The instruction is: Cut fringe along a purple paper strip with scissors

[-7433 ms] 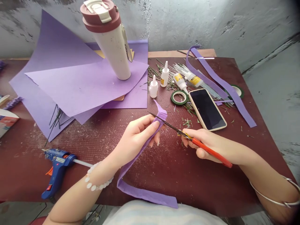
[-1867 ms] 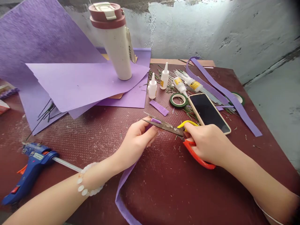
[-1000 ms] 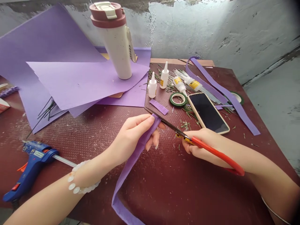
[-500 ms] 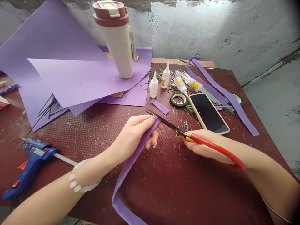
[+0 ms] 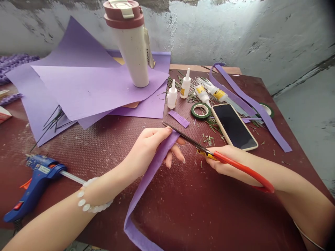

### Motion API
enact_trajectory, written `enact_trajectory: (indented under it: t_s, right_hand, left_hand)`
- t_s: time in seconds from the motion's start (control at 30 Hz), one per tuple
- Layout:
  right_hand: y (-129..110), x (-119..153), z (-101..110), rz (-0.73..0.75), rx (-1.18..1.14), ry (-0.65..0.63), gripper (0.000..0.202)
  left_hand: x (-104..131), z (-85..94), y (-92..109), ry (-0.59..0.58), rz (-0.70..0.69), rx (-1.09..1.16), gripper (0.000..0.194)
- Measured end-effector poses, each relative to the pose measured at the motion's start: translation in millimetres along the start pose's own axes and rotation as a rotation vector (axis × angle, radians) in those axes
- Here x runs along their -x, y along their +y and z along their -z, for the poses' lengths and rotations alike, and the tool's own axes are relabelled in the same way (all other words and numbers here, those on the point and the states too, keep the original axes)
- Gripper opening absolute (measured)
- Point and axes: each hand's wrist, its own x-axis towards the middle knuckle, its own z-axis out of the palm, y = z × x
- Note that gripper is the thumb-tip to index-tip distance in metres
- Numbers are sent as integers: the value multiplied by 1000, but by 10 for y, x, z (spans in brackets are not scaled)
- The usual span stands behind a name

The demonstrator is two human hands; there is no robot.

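My left hand [image 5: 154, 144] pinches the upper end of a long purple paper strip [image 5: 146, 181] between thumb and forefinger, its other fingers loosely spread. The strip hangs down toward the table's front edge. My right hand [image 5: 225, 160] grips red-handled scissors [image 5: 243, 167], whose dark blades lie across the strip's top edge, right by my left thumb tip. Whether the blades are fully closed is hard to see. A short purple piece with fine cuts [image 5: 179, 119] lies just beyond the blades. Beside my right hand is a phone [image 5: 235, 126] with a dark screen.
Purple paper sheets [image 5: 78, 87] cover the back left, with a cream tumbler [image 5: 132, 52] standing on them. A blue glue gun [image 5: 36, 184] lies at left. Small glue bottles [image 5: 185, 83], green tape [image 5: 200, 111], wire stems and purple strips [image 5: 253, 101] lie at the back right.
My left hand's lower fingers have stretched out a little and the strip's end shows wider. The rear purple sheet has drooped at the back left, uncovering fuzzy purple stems. The scissors stay almost in place.
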Motion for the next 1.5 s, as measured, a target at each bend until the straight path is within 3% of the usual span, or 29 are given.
enact_trajectory:
  t_s: [0.17,0.5,0.77,1.1,1.5]
  right_hand:
    - [15,24,5,-38,18,-32,25]
    - [1,3,8,-71,41,-20,27]
    - [39,-10,25,-45,7,-8,28]
    - [-11,22,43,-40,2,-26,27]
    - [35,7,50,20,-45,49,32]
  left_hand:
    - [-5,-4,20,9,56,9,37]
    - [-14,55,-33,-15,-23,-57,41]
    - [-25,24,-12,-20,-29,-37,36]
    - [-38,108,55,-86,-64,-81,33]
    - [-105,181,84,-139,-16,-68,35]
